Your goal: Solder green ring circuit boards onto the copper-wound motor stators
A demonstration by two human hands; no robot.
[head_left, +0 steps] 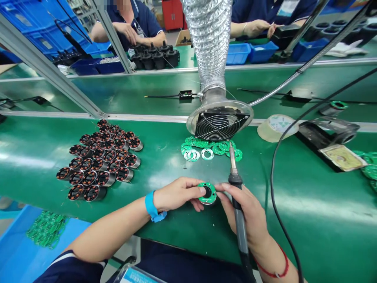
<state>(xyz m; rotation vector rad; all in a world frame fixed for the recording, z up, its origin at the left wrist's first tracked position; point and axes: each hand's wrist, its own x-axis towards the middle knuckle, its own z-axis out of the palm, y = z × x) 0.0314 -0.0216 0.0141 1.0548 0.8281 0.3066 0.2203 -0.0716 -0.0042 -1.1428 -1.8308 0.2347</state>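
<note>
In the head view, my left hand [173,195] is closed round a small motor stator, its thumb over a green ring-shaped circuit board [211,193] on top. Most of the stator is hidden by the board and my fingers. A soldering iron [240,226] rests in my right hand [253,214], its tip pointing up and away from the board. My right thumb and forefinger reach to the board's right edge; whether they pinch a fine wire there is too small to tell. Several loose ring boards [207,154] lie beyond, below the fan.
Copper-wound stators [97,165] stand in rows at left. A fume fan [219,125] hangs from a foil duct [210,43]. At right are a tape roll [277,127], a soldering stand with sponge [343,157] and a black cable [273,188]. Two co-workers sit across the bench.
</note>
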